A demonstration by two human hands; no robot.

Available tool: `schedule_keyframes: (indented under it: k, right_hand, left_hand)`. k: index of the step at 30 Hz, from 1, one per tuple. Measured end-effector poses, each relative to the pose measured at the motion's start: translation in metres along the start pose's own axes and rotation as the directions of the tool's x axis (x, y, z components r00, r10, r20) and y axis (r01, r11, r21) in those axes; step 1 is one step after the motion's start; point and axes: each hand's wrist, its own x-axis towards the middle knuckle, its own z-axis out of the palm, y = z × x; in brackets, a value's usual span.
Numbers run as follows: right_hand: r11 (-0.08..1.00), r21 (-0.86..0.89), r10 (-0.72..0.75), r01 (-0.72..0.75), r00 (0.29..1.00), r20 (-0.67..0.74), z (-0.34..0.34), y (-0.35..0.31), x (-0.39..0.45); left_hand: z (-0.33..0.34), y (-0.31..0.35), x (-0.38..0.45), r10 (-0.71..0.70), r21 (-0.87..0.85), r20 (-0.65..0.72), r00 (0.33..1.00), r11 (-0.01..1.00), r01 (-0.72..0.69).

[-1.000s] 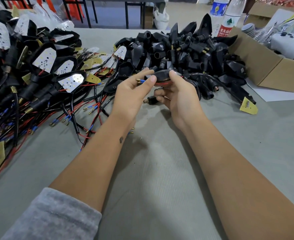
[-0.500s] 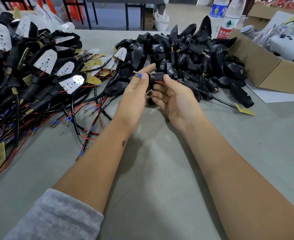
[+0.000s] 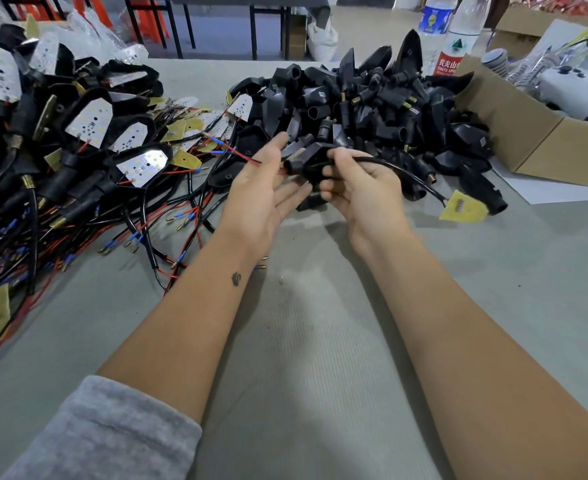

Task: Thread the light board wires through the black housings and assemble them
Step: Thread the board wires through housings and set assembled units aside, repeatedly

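My right hand (image 3: 361, 188) grips a black housing (image 3: 308, 157) between thumb and fingers, just above the grey table (image 3: 320, 341). A black cable (image 3: 403, 173) runs from under that hand out to a yellow light board (image 3: 464, 208) lying on the table to the right. Red and blue wires (image 3: 233, 152) stick out of the housing's left end and cross the thumb base of my left hand (image 3: 261, 192). The left hand's palm faces the housing, its fingers straight and spread, touching the housing's underside.
A heap of loose black housings (image 3: 372, 98) lies behind my hands. Assembled lights with white boards and tangled wires (image 3: 88, 126) crowd the left side. A cardboard box (image 3: 535, 140) and two bottles (image 3: 457, 39) stand at the back right. Paper (image 3: 555, 192) lies under the box.
The wires have come further out of the housing's left end. My left hand has let go of the wire tips and opened its fingers. The light board has slid left toward the housing.
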Motion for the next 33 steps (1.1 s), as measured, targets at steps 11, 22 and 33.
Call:
schedule_keyframes:
  k: [11, 22, 33]
  right_hand:
    - [0.998, 0.049, 0.044, -0.042, 0.999, -0.028, 0.000, -0.001, -0.001]
    - [0.978, -0.206, -0.055, 0.036, 0.995, -0.084, -0.001, 0.002, -0.001]
    - [0.984, -0.171, 0.037, -0.039, 0.999, -0.012, 0.000, 0.002, 0.004]
  left_hand:
    - [0.003, -0.007, -0.002, -0.002, 0.117, 0.047, 0.999, 0.993, -0.003]
    - [-0.002, -0.001, 0.002, -0.009, -0.020, 0.028, 1.000, 1.000, 0.009]
    - [-0.012, 0.004, 0.009, 0.040, -0.043, -0.269, 0.962, 0.998, -0.053]
